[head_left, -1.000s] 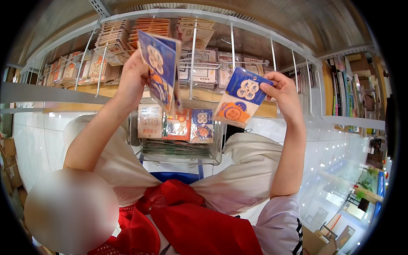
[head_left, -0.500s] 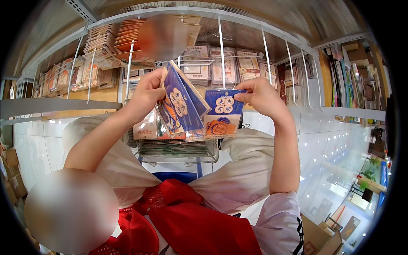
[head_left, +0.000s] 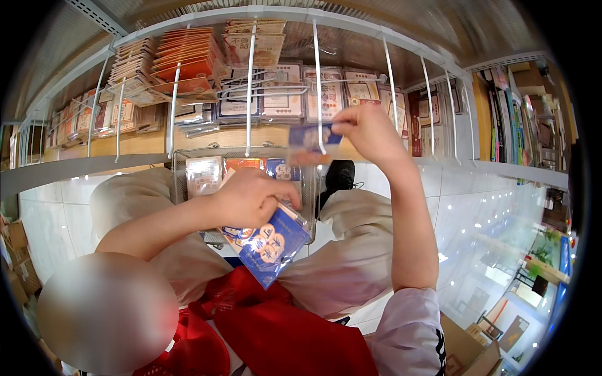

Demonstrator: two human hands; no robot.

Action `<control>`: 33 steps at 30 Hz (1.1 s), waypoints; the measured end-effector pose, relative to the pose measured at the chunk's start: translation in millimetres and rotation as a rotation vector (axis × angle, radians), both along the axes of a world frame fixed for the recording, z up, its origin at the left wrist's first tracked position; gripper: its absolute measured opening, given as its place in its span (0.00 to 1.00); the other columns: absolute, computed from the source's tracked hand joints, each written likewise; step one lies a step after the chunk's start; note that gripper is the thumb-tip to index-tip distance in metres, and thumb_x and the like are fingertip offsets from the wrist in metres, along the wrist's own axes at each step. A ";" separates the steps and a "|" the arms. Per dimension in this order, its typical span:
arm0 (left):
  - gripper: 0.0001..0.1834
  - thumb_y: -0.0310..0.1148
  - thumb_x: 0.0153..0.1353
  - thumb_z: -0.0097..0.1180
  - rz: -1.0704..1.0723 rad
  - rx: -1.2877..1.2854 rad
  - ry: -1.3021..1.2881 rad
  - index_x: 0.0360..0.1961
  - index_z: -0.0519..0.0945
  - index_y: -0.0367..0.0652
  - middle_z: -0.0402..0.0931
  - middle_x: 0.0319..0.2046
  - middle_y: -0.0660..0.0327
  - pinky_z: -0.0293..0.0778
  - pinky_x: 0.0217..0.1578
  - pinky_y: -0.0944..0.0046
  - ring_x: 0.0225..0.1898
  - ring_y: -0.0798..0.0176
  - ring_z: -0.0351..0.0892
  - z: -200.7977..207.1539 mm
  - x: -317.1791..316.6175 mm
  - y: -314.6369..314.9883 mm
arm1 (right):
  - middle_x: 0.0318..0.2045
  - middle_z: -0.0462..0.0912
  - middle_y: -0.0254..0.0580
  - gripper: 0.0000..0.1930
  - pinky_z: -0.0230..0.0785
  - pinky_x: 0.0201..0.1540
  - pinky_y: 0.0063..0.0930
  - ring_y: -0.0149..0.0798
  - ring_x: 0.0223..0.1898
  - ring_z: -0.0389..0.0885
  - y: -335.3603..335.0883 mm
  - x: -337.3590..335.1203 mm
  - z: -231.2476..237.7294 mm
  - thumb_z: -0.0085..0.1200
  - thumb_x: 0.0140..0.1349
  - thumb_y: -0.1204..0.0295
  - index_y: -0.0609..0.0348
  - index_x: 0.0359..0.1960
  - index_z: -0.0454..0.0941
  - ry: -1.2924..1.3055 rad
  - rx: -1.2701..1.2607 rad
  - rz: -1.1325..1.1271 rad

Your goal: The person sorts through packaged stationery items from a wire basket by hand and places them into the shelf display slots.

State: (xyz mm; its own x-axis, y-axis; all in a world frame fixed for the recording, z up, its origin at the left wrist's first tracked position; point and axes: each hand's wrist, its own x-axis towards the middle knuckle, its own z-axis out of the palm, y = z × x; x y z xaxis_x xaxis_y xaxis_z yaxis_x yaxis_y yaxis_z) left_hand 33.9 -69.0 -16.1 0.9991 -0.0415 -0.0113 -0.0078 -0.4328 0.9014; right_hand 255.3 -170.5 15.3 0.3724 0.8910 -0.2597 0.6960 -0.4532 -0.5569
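Low over the wire mesh basket [head_left: 180, 164], my left hand [head_left: 254, 197] is closed round several blue flat packets [head_left: 271, 245], which slant down toward my lap. My right hand [head_left: 373, 135] pinches one blue and orange packet [head_left: 302, 139] by its top right corner. That packet is smeared by motion and held up at the tip of a white hook [head_left: 318, 75]. Whether the hook passes through it I cannot tell. More packets in clear sleeves [head_left: 204, 175] lie in the basket.
Several other white hooks [head_left: 251, 94] jut from the rail toward me. Orange packets [head_left: 191, 56] hang in a row at the left back. Sleeved cards [head_left: 282, 94] lie on the wooden shelf behind. Books [head_left: 505, 119] stand at the right; a black shoe [head_left: 340, 178] is below.
My left hand has come down and nearer to me, with its packets turned to point at my lap. The right hand has moved one packet away from me, up to a hook.
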 end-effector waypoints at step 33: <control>0.09 0.33 0.45 0.49 -0.382 0.521 0.045 0.27 0.74 0.41 0.75 0.22 0.55 0.72 0.29 0.59 0.27 0.55 0.78 -18.8 15.7 11.6 | 0.35 0.79 0.40 0.10 0.66 0.42 0.37 0.42 0.39 0.77 154.0 89.9 -47.7 0.53 0.51 0.75 0.56 0.36 0.79 -0.495 0.647 -0.073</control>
State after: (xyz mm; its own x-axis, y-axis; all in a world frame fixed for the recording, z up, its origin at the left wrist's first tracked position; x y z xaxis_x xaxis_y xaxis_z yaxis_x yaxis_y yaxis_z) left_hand 49.6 -57.4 -35.0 0.9130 -0.3721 -0.1675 -0.2153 -0.7880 0.5768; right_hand 345.2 -16.5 -32.4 0.3724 0.7773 0.5071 0.9109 -0.2014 -0.3601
